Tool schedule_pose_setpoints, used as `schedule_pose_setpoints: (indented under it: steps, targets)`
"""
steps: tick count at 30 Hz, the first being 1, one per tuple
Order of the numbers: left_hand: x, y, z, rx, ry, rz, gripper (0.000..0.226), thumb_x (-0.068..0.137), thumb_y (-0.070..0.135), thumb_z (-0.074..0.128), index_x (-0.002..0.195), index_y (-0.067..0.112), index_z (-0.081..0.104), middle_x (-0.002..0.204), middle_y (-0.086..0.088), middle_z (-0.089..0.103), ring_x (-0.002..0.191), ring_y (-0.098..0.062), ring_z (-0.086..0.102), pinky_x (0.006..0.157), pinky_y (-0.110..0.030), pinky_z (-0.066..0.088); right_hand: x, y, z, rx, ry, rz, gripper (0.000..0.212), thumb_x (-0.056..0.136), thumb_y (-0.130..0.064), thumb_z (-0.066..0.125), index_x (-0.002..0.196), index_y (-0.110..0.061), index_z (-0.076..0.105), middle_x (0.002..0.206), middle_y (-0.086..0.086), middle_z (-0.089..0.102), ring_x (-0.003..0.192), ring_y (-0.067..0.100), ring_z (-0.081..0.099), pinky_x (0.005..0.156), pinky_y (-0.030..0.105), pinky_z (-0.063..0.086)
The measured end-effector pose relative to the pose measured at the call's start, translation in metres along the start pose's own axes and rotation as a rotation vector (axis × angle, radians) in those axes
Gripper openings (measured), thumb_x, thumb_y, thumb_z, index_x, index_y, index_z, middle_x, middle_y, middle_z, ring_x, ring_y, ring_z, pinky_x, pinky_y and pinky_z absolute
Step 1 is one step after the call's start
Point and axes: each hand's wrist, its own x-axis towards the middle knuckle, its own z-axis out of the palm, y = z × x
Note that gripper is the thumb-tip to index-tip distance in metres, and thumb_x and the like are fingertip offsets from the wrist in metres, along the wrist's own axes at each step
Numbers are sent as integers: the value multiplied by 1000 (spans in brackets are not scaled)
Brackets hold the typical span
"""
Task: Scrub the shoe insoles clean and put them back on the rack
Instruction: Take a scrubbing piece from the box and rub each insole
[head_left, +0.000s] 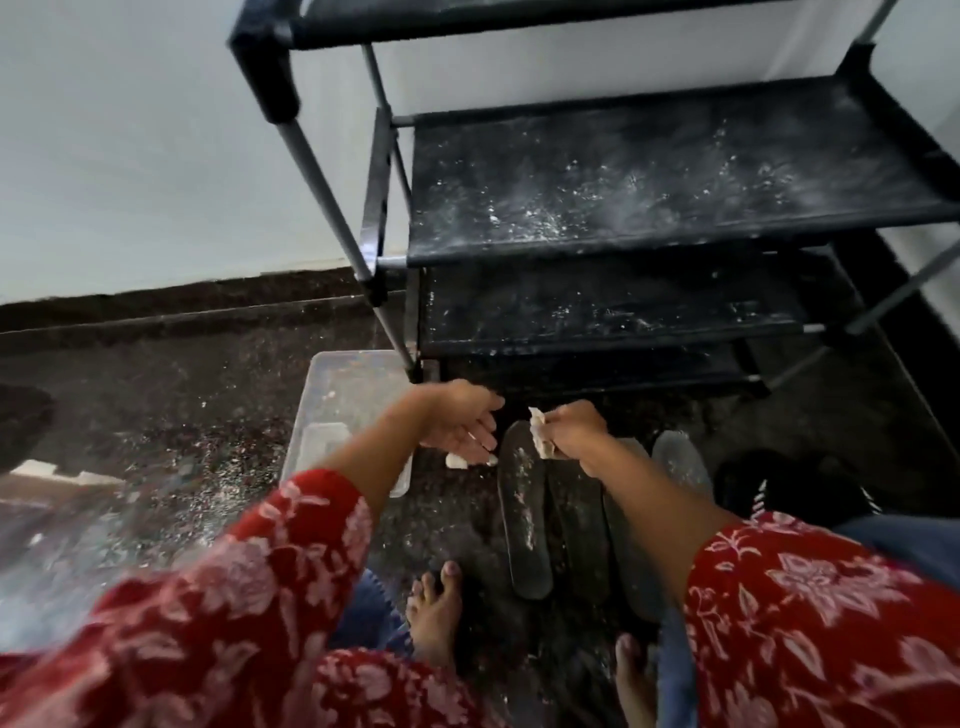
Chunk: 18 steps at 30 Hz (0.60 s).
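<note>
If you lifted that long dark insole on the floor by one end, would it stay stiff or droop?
The insole looks thin and flat, so it would probably droop and feel light. White powdery streaks on it may make it slightly slippery. Lying flat, it should slide, not roll.

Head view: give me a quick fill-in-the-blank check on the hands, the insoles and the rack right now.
1. The right hand grips a pale ____.
2. The dark insoles lie on the ____, not on the rack.
3. The left hand is open and holds ____.
4. The clear plastic tub sits to the ____ of the insoles.

Missing words: cloth; floor; nothing; left
</note>
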Motion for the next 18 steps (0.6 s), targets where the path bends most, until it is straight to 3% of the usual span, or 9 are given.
schedule_pose_setpoints:
  steps: [2,3,4,5,7,9,11,14,18]
  targets:
    - [35,-25,22,-104,84,12,27,98,23,44,83,3,54,79,-16,57,72,-29,59,71,-38,50,13,24,-1,7,-1,52,25,77,-21,76,88,0,70,89,16,71,80,27,68,77,45,57]
    - [53,-39,31,-117,128,28,24,93,25,49,81,5,55,81,-16,57,69,-28,58,72,-38,49,20,36,0,-12,-5,63,29,76,-20,77,93,1,69,93,16,71,84,27,68,78,44,57]
    - [77,-57,38,-101,172,27,27,84,31,56,87,4,59,89,-19,61,77,-30,62,76,-38,50,25,46,1,-48,-11,78,35,75,-19,78,101,1,68,99,15,71,90,28,67,79,40,56]
    - [98,-75,45,-85,205,17,46,74,39,59,99,1,61,101,-24,63,89,-36,64,79,-39,51,29,56,3,-80,-20,100,41,75,-19,78,109,0,66,104,13,69,95,27,65,78,35,55]
    - [132,-109,59,-153,203,-18,73,63,48,64,111,-6,58,114,-33,59,100,-44,62,72,-42,47,29,71,7,-131,-51,160,38,76,-20,76,109,-4,66,106,10,68,96,24,64,77,31,53]
    - [133,-120,67,-170,215,-20,57,76,40,63,111,-6,59,115,-33,59,97,-38,64,74,-41,49,29,84,13,-150,-88,219,36,77,-23,76,107,-6,66,106,8,68,95,23,64,79,30,53]
    - [133,-126,73,-189,233,-42,45,89,36,52,118,2,59,120,-23,61,106,-33,62,89,-40,52,27,95,22,-183,-129,247,40,78,-26,74,112,-8,65,108,7,67,98,23,63,80,29,50]
    - [146,-133,85,-249,261,-88,54,91,45,47,123,3,57,122,-19,60,112,-36,58,96,-45,49,22,111,36,-190,-145,220,25,85,-24,68,101,-5,71,103,8,70,95,22,65,78,29,51]
    - [162,-140,99,-274,295,-97,66,88,55,44,121,-1,58,122,-19,60,113,-37,57,98,-46,47,25,122,54,-170,-100,197,27,85,-27,67,93,-2,72,94,10,71,76,16,60,62,23,44]
